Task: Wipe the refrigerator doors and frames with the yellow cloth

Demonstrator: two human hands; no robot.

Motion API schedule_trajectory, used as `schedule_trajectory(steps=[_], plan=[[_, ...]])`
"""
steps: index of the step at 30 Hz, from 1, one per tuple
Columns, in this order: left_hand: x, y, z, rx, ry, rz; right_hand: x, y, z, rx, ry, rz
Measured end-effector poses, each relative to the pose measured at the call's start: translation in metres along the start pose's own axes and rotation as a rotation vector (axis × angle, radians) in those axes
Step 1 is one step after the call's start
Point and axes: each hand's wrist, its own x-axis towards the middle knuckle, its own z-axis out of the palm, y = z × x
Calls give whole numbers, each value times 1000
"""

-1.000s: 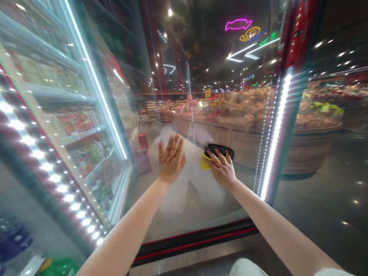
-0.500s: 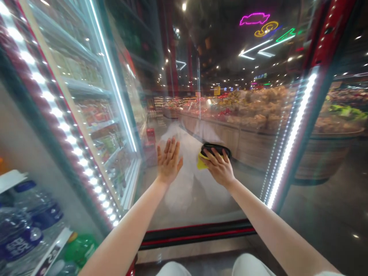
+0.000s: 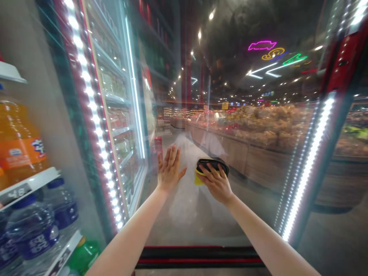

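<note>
A dim supermarket spread beyond a tall glass door [image 3: 184, 226], with coloured neon signs [image 3: 262, 46] at one o'clock and blurred produce displays [image 3: 258, 117] near three. At nine o'clock stood an orange drink bottle [image 3: 21, 153] on a shelf, with a bright light strip [image 3: 91, 101] between it and the glass. The person's two hands were apart. At seven o'clock from centre, the left hand [image 3: 168, 172] was empty, fingers spread, palm towards the pane; whether it touched could not be told. At five o'clock, the right hand [image 3: 216, 184] lay over what looked like a folded black-and-yellow cloth [image 3: 216, 161], gripping it towards the glass. The step in hand seemed to be wiping the pane; the next stroke would likely call for even pressure, with the cloth kept flat and the door steadied.
</note>
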Motion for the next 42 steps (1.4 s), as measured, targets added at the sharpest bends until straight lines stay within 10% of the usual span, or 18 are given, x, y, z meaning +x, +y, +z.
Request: schedule_trajectory(steps=[7,14,21,29,36,42], plan=[[-4,-11,3,24,-27,-2,79,25,-9,26,77,400],[-23,-19,7,38,-34,-25,36,1,2,76,-1,-39],[-35,-27,7,46,-2,-29,101,8,-4,43,118,304],[-42,-35,-1,47,-54,-81,66,-9,0,106,12,-66],[-48,-41,-9,74,-67,-96,131,-27,6,134,78,240],[-65,-53,-13,105,-87,-128,99,-44,17,197,-5,-133]])
